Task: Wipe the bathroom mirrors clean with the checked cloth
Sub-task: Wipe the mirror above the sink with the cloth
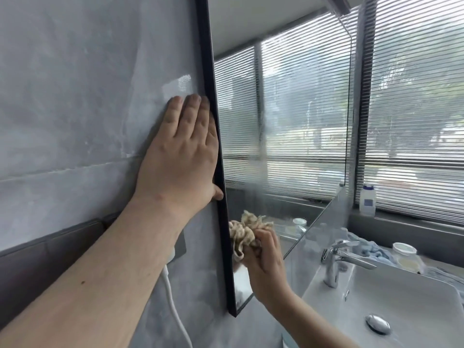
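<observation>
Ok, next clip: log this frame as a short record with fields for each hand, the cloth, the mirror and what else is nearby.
left hand: flat on the grey wall, fingers straight, beside the mirror frame
right hand: grips the bunched cloth
cloth: pressed to the lower left of the mirror
mirror: hazy streaks on the glass, reflects blinds
nearby: sink, tap, white bottle on the sill, white cable

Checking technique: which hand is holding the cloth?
The right hand, low against the mirror, grips the bunched checked cloth; the left hand lies flat, empty, against the wall.
</observation>
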Demonstrator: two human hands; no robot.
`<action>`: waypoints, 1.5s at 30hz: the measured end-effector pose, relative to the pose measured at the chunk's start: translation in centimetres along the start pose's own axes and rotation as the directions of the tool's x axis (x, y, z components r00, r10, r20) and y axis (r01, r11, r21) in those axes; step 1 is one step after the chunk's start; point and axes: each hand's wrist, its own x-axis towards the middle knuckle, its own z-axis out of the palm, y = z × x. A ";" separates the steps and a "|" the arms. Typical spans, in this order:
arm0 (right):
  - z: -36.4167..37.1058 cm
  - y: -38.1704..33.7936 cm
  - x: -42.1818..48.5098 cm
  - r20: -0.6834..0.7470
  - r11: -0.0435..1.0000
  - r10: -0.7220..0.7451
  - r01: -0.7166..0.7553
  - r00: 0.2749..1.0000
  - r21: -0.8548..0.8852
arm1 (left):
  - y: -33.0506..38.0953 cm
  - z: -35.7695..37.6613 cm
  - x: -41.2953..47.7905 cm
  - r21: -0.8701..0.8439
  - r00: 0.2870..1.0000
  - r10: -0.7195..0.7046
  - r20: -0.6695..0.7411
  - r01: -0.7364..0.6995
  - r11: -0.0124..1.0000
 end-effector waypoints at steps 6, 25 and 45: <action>0.0 -5.6 8.0 -0.068 1.000 0.017 -0.015 0.998 0.027 | -0.1 0.0 0.0 -0.014 1.000 0.006 -0.005 -0.006 1.000; 0.8 -1.5 -1.5 -0.049 0.992 0.083 -0.078 0.995 0.101 | 0.0 0.2 0.0 0.018 1.000 -0.008 -0.014 0.009 1.000; 0.1 -2.7 -2.8 0.024 0.941 0.267 -0.266 0.963 0.210 | 0.2 0.1 -0.1 0.047 0.999 -0.051 -0.007 0.052 0.998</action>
